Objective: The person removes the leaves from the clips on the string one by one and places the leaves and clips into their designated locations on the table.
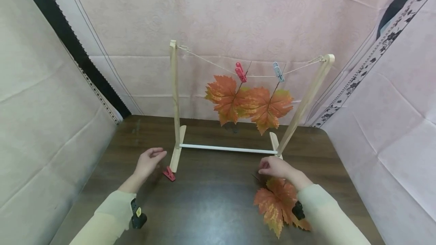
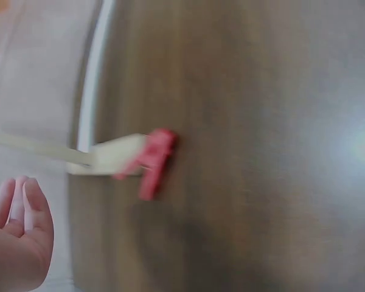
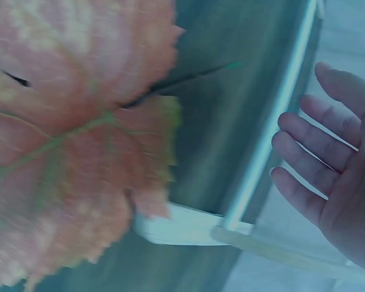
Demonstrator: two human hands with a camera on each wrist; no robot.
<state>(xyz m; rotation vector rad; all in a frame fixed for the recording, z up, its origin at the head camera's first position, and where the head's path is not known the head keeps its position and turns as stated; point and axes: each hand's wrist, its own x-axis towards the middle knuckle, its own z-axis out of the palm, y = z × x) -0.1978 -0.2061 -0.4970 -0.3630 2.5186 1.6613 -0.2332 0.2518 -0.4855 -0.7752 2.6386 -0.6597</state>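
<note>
My left hand hovers at the left of the table, near a red clothespin lying by the rack's left foot. Its fingers are relaxed and hold nothing. My right hand is over the stem end of a loose orange maple leaf on the table. In the right wrist view its fingers are loosely bent and apart from the dark stem. Two more leaves hang from a string, one by a pink-red clothespin, the other by a light blue clothespin.
The wooden rack has a left post, a leaning right post and a white crossbar low between them. The string sags between the post tops. Pale cloth surrounds the brown table.
</note>
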